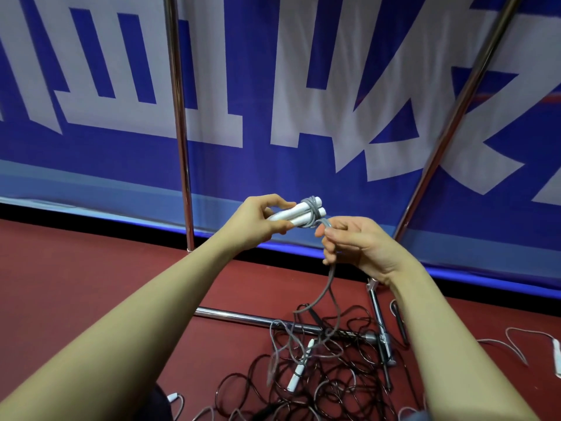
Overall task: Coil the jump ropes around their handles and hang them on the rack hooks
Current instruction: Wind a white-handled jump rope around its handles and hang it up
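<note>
Rear ends of the paired white plastic handles (299, 213) buried inside the left hand (264, 218). Grey cord (329, 281) lost within the right hand (358, 244) fingers. Chrome rack uprights (179, 117) cut by the top edge (hooks out of sight). Tangled black ropes on the floor (328, 378) impossible to separate; white handle (558, 354) clipped at right.

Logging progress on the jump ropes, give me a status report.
Left hand grips white handles. Right hand pinches grey rope, few wraps on. Tangled rope pile on floor below; rope trails into it.
</note>
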